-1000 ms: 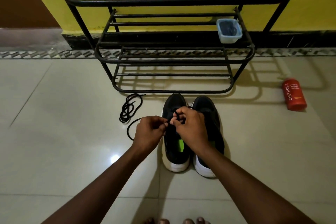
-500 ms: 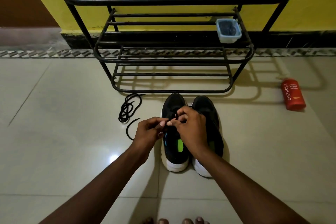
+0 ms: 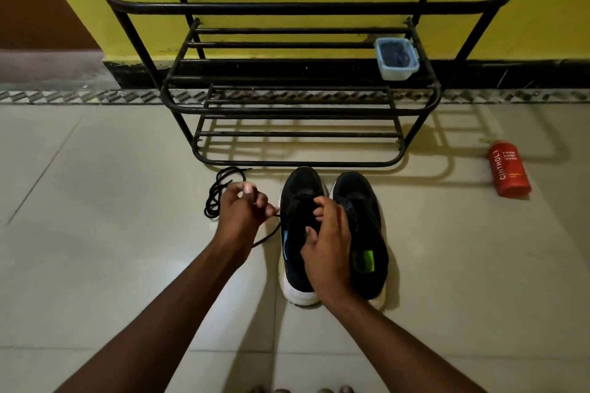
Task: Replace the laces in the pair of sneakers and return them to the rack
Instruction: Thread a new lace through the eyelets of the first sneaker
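our left hand [image 3: 244, 214], pinching the lace [image 3: 266, 236], now pulls clear of the left sneaker [image 3: 301, 182] on the floor while our right hand [image 3: 329, 246] grips its upper, so lacing seems underway.

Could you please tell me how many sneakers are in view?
2. The left sneaker stands on the floor before the shoe rack, held by the right hand; the right sneaker stands close beside it. None sit on the rack.
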